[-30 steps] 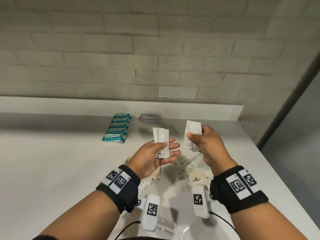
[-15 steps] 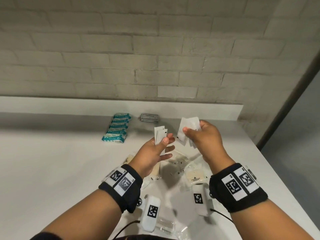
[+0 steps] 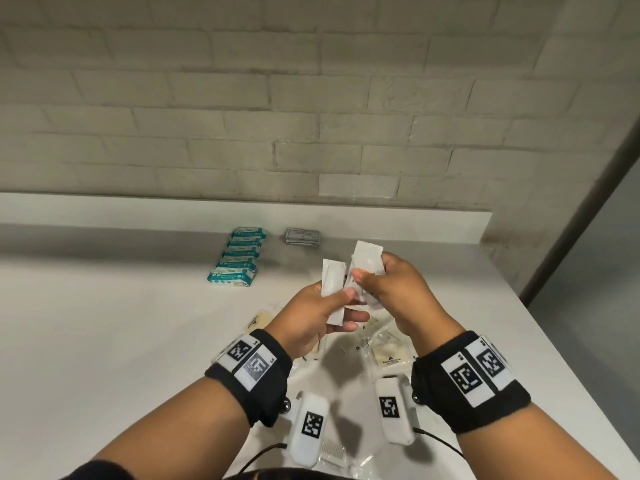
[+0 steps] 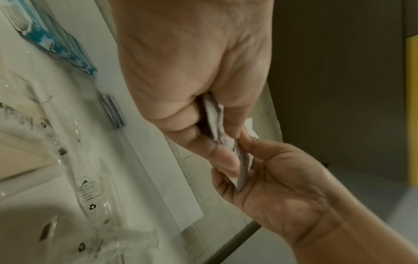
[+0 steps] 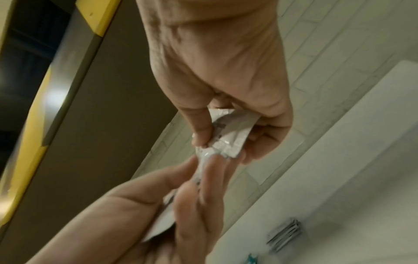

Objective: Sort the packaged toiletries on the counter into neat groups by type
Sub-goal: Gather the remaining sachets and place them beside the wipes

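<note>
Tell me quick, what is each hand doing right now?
Left hand: closed, fingers holding white packets.
Right hand: closed, pinching more white packets, right up against the left hand's.

Your head view is evenly but dimly lit; soft shadows fall on the counter (image 3: 104, 341) beneath both forearms. Straight wall lines bow toward the edges. Both wrist views are dim, warm-tinted and grainy, with motion blur on the fingers (image 5: 199, 187) and glare on the clear wrappers (image 4: 90, 196).
</note>
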`<state>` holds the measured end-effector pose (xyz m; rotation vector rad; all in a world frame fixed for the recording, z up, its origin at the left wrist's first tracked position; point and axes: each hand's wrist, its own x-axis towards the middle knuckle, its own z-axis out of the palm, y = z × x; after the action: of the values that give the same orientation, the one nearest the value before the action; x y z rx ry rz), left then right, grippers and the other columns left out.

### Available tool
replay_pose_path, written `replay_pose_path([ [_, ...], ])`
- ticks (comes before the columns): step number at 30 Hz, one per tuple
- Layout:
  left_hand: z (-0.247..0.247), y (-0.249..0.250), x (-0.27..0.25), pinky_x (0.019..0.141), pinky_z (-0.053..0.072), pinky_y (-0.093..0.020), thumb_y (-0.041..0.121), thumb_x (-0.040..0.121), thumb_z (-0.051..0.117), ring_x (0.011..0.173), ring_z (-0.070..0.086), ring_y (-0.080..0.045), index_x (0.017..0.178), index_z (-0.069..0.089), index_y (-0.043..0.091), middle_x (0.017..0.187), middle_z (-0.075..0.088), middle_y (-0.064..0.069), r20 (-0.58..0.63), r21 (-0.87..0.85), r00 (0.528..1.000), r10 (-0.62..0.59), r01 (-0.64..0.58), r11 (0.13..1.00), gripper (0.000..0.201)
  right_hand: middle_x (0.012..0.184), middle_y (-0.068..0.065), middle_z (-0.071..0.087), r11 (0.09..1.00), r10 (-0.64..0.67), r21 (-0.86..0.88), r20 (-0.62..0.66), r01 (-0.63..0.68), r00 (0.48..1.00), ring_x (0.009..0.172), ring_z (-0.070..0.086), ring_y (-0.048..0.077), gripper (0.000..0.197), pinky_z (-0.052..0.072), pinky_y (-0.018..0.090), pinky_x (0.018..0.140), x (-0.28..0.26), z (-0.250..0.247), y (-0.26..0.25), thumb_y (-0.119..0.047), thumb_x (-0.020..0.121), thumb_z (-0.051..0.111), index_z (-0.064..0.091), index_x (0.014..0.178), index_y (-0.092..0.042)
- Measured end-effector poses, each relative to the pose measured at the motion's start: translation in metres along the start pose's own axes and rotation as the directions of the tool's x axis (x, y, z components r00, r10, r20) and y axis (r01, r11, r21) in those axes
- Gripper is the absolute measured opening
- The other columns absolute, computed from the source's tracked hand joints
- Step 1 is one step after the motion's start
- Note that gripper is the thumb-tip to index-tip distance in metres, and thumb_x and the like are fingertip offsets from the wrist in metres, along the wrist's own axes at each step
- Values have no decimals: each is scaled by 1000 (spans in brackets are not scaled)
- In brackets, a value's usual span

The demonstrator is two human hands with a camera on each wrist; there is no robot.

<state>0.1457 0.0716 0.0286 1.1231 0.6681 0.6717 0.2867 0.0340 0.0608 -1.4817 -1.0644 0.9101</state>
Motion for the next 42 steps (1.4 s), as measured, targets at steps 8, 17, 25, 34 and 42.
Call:
replay_pose_path([
  [8, -11, 1, -5, 63, 58, -28, 12, 98, 51, 80, 73, -25, 121, 56, 2, 99, 74, -13, -46, -56, 999, 1, -3, 998, 26, 76, 3, 72, 988, 39, 143, 152, -61, 988, 63, 65, 13, 17, 53, 25, 61, -3, -15, -8, 1, 81, 69, 68, 96, -7],
  [17, -8, -1, -2, 51, 50, -23, 16, 97, 55, 60, 64, -17, 108, 59, 3, 85, 69, -13, -152, 56, 987, 49, -41, 998, 18, 73, -4, 64, 993, -21, -118, 91, 32, 996, 61, 57, 9, 18, 45, 18, 54, 2, -17, -16, -9, 82, 72, 65, 98, -16],
  [25, -11, 2, 5, 64, 59, -29, 39, 100, 44, 71, 70, -23, 107, 60, 2, 87, 71, -14, -265, 17, 961, 75, -73, 997, 41, 73, -4, 54, 941, -272, -236, -106, 241, 956, 62, 50, 10, 23, 39, 21, 59, 3, -15, -7, -10, 78, 76, 63, 69, -26],
  [34, -23, 8, 12, 61, 56, -23, -2, 88, 63, 62, 66, -8, 112, 61, 10, 81, 67, -4, -336, -32, 929, 157, -177, 984, 26, 75, -5, 57, 958, -172, -202, 155, 202, 973, 61, 53, 5, 11, 44, 19, 55, -6, -24, 1, -15, 88, 66, 64, 82, -24],
  [42, -5, -3, 11, 62, 55, -26, 2, 91, 60, 65, 63, -12, 105, 62, 12, 85, 68, -5, -249, 69, 937, 245, -235, 969, 18, 104, 2, 68, 990, -12, -135, 156, 33, 988, 93, 66, 23, 24, 54, 39, 80, 1, 7, 11, -20, 90, 62, 52, 112, -24],
])
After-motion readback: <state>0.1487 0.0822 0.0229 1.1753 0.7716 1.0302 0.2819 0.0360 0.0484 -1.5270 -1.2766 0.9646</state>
